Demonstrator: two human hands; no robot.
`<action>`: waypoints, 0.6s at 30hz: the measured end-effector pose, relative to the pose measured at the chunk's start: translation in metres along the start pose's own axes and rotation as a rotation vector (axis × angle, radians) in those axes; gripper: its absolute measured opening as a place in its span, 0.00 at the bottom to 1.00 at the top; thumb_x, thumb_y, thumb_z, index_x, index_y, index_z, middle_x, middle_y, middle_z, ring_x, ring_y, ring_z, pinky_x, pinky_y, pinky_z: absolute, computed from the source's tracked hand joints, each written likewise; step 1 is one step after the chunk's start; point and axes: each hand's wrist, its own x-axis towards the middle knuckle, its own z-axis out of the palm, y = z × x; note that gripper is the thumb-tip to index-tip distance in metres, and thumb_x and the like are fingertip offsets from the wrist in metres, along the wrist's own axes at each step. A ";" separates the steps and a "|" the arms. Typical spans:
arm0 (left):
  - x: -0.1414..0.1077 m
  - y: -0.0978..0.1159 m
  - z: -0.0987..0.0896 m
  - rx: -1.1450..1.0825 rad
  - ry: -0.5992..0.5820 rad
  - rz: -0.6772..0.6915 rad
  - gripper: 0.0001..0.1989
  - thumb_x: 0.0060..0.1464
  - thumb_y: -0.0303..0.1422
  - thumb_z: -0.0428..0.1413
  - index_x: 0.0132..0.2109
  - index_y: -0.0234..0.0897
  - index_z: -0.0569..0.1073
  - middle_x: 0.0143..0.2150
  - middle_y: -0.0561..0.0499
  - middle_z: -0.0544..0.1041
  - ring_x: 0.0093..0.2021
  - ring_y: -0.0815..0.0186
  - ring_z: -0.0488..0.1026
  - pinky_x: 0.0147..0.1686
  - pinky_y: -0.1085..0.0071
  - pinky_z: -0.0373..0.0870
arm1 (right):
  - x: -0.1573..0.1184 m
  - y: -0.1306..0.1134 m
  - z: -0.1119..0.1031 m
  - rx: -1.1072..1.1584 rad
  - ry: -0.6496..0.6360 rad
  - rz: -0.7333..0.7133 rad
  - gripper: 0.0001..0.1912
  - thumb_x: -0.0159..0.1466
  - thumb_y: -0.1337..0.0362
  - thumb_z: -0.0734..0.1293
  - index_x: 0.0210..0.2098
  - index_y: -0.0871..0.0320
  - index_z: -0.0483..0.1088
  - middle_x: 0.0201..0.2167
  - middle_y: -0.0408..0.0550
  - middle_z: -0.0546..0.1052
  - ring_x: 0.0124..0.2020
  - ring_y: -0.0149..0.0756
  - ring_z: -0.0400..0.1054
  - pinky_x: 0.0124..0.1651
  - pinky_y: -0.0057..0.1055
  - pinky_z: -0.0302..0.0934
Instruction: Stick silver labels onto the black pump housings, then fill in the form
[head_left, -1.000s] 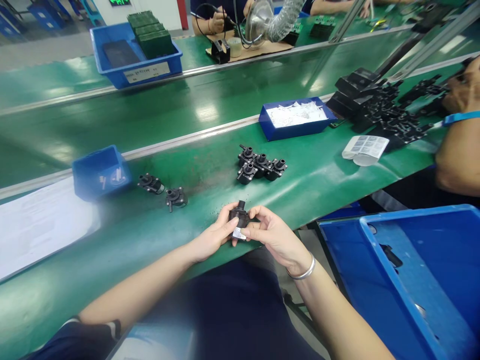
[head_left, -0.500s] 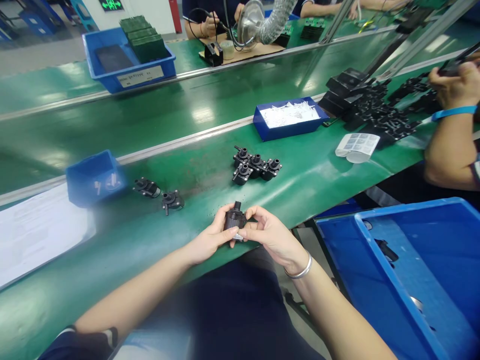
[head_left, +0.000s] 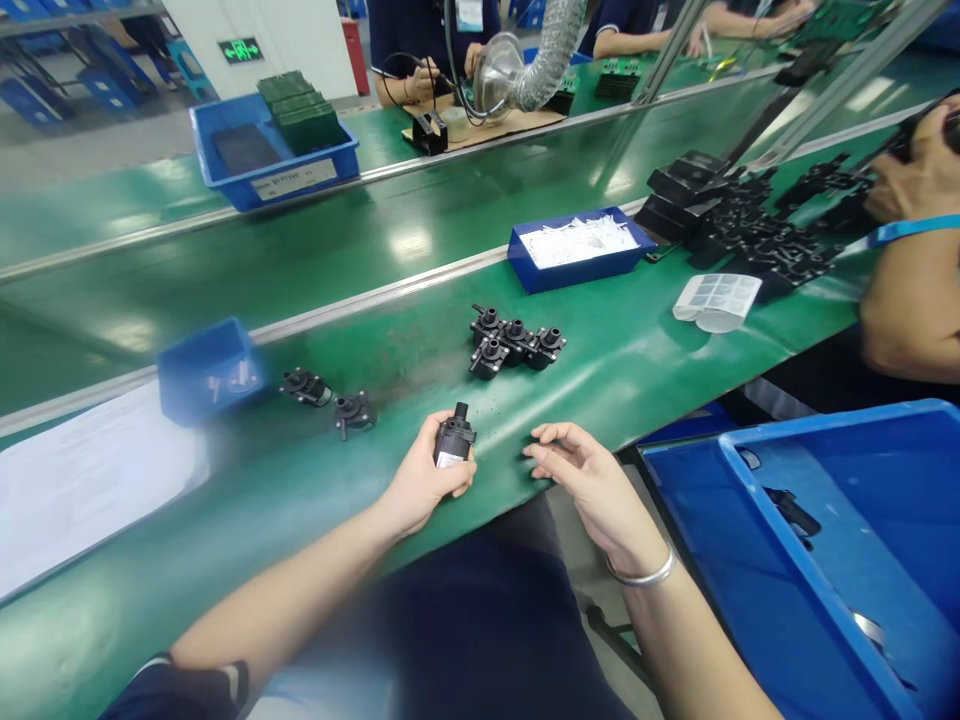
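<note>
Right hand has let go, now open and empty; left hand alone grips the small black plastic pump body. Its white label looks, probably, stuck on.

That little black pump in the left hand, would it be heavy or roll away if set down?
Probably light: the left hand holds the black pump upright with just thumb and fingers. It looks like rigid moulded plastic, so likely stiff, not floppy. Its body seems round, so on its side it might roll a little, though the two pumps lying nearby rest on their sides without rolling.
</note>
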 end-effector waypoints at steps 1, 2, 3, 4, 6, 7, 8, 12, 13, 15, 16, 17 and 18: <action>0.001 0.000 0.000 -0.037 -0.008 -0.014 0.30 0.48 0.29 0.64 0.53 0.42 0.57 0.30 0.58 0.67 0.22 0.75 0.61 0.23 0.75 0.56 | -0.001 0.001 0.001 0.018 0.001 0.000 0.13 0.57 0.58 0.74 0.36 0.55 0.69 0.40 0.44 0.70 0.36 0.33 0.66 0.39 0.31 0.63; 0.001 0.000 0.000 -0.077 -0.029 -0.030 0.29 0.49 0.30 0.63 0.53 0.42 0.57 0.31 0.57 0.68 0.23 0.75 0.63 0.23 0.75 0.57 | -0.001 0.001 0.003 0.033 0.000 -0.001 0.13 0.57 0.58 0.74 0.36 0.55 0.69 0.40 0.45 0.69 0.37 0.34 0.67 0.39 0.31 0.63; 0.002 0.001 0.000 -0.119 -0.057 -0.048 0.27 0.51 0.32 0.62 0.53 0.42 0.58 0.32 0.56 0.69 0.25 0.73 0.65 0.24 0.75 0.59 | -0.001 0.001 0.005 0.046 -0.001 -0.005 0.13 0.58 0.58 0.74 0.36 0.55 0.69 0.40 0.45 0.69 0.39 0.35 0.67 0.39 0.31 0.63; 0.003 0.001 0.000 -0.157 -0.084 -0.064 0.24 0.54 0.36 0.60 0.53 0.41 0.58 0.34 0.54 0.70 0.26 0.72 0.67 0.25 0.74 0.61 | -0.002 0.001 0.008 0.056 -0.005 -0.010 0.13 0.58 0.58 0.74 0.37 0.55 0.69 0.40 0.45 0.69 0.39 0.35 0.67 0.39 0.31 0.63; 0.001 0.003 0.002 -0.199 -0.097 -0.081 0.20 0.58 0.41 0.55 0.53 0.39 0.59 0.35 0.51 0.71 0.28 0.69 0.70 0.26 0.72 0.63 | -0.002 0.000 0.014 0.065 -0.027 -0.023 0.12 0.58 0.58 0.73 0.37 0.55 0.69 0.38 0.44 0.69 0.39 0.35 0.67 0.39 0.30 0.63; -0.002 0.005 0.003 -0.197 -0.080 -0.069 0.19 0.59 0.42 0.54 0.52 0.39 0.60 0.34 0.50 0.71 0.27 0.69 0.69 0.26 0.72 0.63 | -0.002 0.000 0.017 0.064 -0.044 -0.032 0.12 0.59 0.57 0.73 0.36 0.55 0.69 0.38 0.44 0.69 0.39 0.35 0.67 0.38 0.30 0.63; -0.006 0.008 0.003 -0.175 -0.062 -0.041 0.19 0.58 0.41 0.55 0.51 0.39 0.60 0.33 0.52 0.71 0.26 0.70 0.68 0.25 0.72 0.62 | -0.001 0.001 0.019 0.059 -0.062 -0.042 0.13 0.59 0.57 0.73 0.36 0.55 0.68 0.38 0.44 0.69 0.39 0.35 0.67 0.37 0.29 0.63; -0.039 0.032 -0.008 0.044 -0.048 0.224 0.22 0.53 0.33 0.62 0.51 0.42 0.61 0.35 0.52 0.72 0.29 0.70 0.70 0.30 0.71 0.66 | 0.008 0.008 0.028 -0.035 -0.110 -0.117 0.14 0.59 0.56 0.72 0.39 0.54 0.67 0.41 0.46 0.70 0.38 0.36 0.68 0.37 0.30 0.64; -0.050 0.040 -0.016 0.119 -0.014 0.312 0.22 0.52 0.33 0.62 0.51 0.43 0.62 0.38 0.51 0.72 0.33 0.68 0.72 0.34 0.70 0.67 | 0.012 0.010 0.031 -0.083 -0.129 -0.151 0.14 0.59 0.56 0.72 0.39 0.54 0.66 0.41 0.47 0.70 0.38 0.36 0.68 0.37 0.31 0.65; -0.070 0.052 -0.039 0.279 0.176 0.462 0.21 0.52 0.32 0.63 0.49 0.44 0.64 0.45 0.49 0.72 0.43 0.64 0.73 0.41 0.68 0.69 | 0.022 0.013 0.040 -0.220 -0.185 -0.247 0.15 0.60 0.57 0.71 0.42 0.53 0.65 0.42 0.48 0.70 0.41 0.39 0.69 0.38 0.33 0.66; -0.077 0.054 -0.053 0.365 0.312 0.507 0.20 0.51 0.32 0.63 0.48 0.44 0.64 0.46 0.49 0.72 0.45 0.63 0.72 0.44 0.67 0.69 | 0.026 0.014 0.047 -0.307 -0.221 -0.309 0.15 0.61 0.59 0.70 0.44 0.53 0.64 0.43 0.49 0.69 0.43 0.40 0.69 0.39 0.34 0.67; -0.083 0.055 -0.070 0.452 0.451 0.523 0.19 0.51 0.33 0.63 0.48 0.44 0.65 0.46 0.50 0.72 0.47 0.63 0.72 0.46 0.66 0.69 | 0.031 0.014 0.055 -0.399 -0.260 -0.374 0.17 0.61 0.60 0.69 0.47 0.52 0.63 0.46 0.51 0.68 0.46 0.42 0.69 0.40 0.35 0.68; -0.085 0.053 -0.087 0.540 0.570 0.524 0.19 0.51 0.34 0.63 0.48 0.43 0.65 0.46 0.50 0.71 0.47 0.62 0.72 0.48 0.65 0.69 | 0.036 0.014 0.065 -0.488 -0.302 -0.436 0.20 0.61 0.63 0.69 0.51 0.52 0.62 0.49 0.52 0.67 0.49 0.43 0.68 0.41 0.36 0.68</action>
